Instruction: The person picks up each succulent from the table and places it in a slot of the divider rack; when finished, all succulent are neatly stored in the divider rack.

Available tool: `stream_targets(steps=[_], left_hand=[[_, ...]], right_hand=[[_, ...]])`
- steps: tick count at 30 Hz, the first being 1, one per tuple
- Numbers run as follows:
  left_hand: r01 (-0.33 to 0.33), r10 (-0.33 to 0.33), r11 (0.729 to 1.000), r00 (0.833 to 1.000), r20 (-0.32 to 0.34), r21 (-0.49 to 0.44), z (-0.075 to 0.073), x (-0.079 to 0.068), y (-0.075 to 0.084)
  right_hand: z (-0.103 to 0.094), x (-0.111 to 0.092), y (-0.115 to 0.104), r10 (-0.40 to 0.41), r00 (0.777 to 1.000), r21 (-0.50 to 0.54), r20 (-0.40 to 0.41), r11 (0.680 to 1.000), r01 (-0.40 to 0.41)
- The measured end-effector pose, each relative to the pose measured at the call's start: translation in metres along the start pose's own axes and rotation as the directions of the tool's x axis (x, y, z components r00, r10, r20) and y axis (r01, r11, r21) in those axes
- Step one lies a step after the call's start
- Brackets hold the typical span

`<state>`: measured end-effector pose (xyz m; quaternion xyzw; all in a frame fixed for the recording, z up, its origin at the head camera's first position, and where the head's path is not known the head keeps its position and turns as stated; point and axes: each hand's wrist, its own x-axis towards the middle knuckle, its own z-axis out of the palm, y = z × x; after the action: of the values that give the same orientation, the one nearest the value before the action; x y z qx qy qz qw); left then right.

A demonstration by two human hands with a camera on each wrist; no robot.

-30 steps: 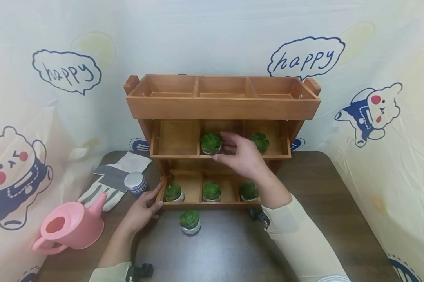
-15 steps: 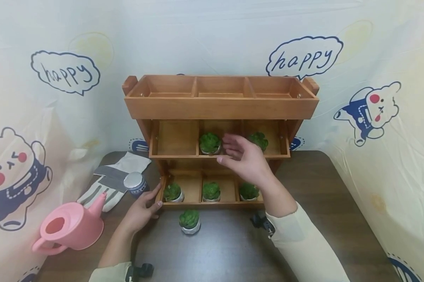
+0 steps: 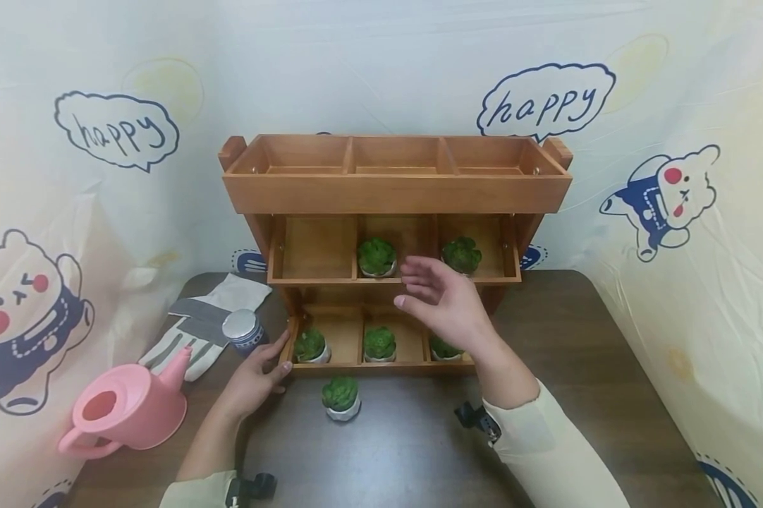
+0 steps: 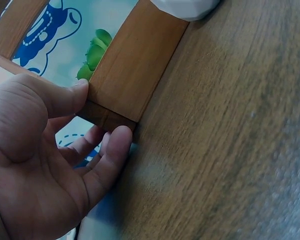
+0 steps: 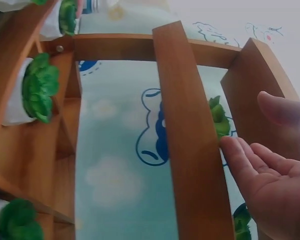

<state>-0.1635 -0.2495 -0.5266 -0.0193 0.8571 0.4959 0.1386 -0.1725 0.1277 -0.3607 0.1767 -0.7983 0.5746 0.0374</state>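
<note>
A three-tier wooden plant stand (image 3: 397,195) faces me. My left hand (image 3: 257,384) holds the left front corner of its bottom tier, thumb and fingers on either side of the wood in the left wrist view. Just in front of the middle tier, my right hand (image 3: 448,303) hangs with fingers extended and nothing in it. To its left a potted succulent (image 3: 376,256) sits in the middle compartment; another succulent (image 3: 462,254) sits in the right one. Three potted succulents (image 3: 379,343) line the bottom tier, the right one partly covered by my right hand. One more succulent (image 3: 340,396) stands on the table.
On the left lie a pink watering can (image 3: 134,406), a grey-and-white glove (image 3: 219,310) and a small blue-and-white can (image 3: 245,331) with a silver lid. The stand's top tier (image 3: 397,156) has three compartments. A printed cloth (image 3: 381,63) hangs behind the table.
My right hand has let go of the middle-tier succulent and drawn back to the right and slightly down. The left hand stays on the stand's corner.
</note>
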Motion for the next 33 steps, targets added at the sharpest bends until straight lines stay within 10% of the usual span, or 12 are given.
stream_targets(steps=[33], left_hand=[[0.003,-0.003,1.000,1.000,-0.006,0.004,0.000,0.000,-0.001]], right_hand=[[0.048,-0.026,0.049,0.019,0.980,-0.083,0.198,0.997,-0.002]])
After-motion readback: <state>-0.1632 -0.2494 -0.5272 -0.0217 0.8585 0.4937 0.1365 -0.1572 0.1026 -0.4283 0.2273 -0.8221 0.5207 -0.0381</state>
